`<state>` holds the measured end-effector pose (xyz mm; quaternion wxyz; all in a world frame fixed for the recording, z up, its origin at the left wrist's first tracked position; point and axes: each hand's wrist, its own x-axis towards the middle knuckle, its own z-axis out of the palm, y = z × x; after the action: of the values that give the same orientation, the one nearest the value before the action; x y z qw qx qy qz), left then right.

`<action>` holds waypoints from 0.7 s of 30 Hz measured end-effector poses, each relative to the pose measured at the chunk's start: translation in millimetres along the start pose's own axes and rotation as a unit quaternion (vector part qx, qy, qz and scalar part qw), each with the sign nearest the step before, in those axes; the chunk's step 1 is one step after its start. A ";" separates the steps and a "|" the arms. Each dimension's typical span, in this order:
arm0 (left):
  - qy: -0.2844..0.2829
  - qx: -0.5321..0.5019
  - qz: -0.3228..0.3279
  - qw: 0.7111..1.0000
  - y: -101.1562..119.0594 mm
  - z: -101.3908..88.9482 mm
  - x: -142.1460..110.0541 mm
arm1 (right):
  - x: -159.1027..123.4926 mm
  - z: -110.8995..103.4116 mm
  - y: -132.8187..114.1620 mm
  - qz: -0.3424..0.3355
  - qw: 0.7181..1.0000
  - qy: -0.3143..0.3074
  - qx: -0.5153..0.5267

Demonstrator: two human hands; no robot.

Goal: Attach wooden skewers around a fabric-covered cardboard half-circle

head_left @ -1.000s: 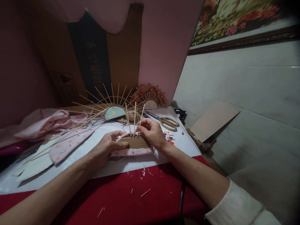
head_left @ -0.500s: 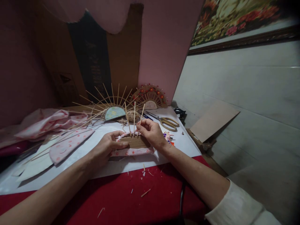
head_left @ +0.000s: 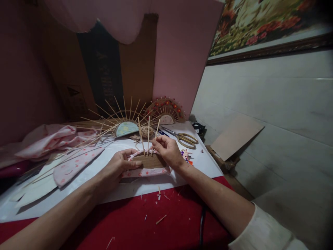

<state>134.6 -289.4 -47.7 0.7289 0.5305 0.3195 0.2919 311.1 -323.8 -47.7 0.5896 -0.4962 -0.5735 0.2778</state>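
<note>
A cardboard piece (head_left: 149, 162) edged with pink dotted fabric is held above the white sheet, its brown side facing me. Three thin wooden sticks stand up from its top edge; the middle stick (head_left: 148, 133) is upright and the left one (head_left: 141, 133) leans left. My left hand (head_left: 118, 163) grips the piece's left end, thumb across the front. My right hand (head_left: 168, 149) pinches the rightmost stick (head_left: 157, 128) between thumb and fingers, near its lower part. The other fingers of that hand partly hide the piece's right end.
Behind stand a light-blue half-round (head_left: 127, 128) with radiating sticks and a flower-trimmed fan (head_left: 166, 108). Scissors (head_left: 186, 138) lie to the right. At left are dotted fabric (head_left: 59, 139) and a dotted half-round piece (head_left: 75, 166). Scraps (head_left: 161, 219) litter the red cloth (head_left: 130, 225).
The view has tilted slightly, so everything sits a little lower. Both hands keep the same hold on the cardboard piece and the right stick.
</note>
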 end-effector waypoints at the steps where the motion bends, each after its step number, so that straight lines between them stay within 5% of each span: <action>1: -0.002 0.000 0.002 1.000 -0.4 -0.4 0.4 | 0.1 -0.2 0.0 0.000 1.000 0.001 -0.004; 21: -0.003 0.001 0.001 1.000 -0.7 1.1 -0.6 | 0.8 0.8 2.5 -0.009 1.000 0.006 0.000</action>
<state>135.1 -290.7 -48.0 0.7287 0.5327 0.3174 0.2907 311.1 -322.0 -49.8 0.5957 -0.4928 -0.5744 0.2689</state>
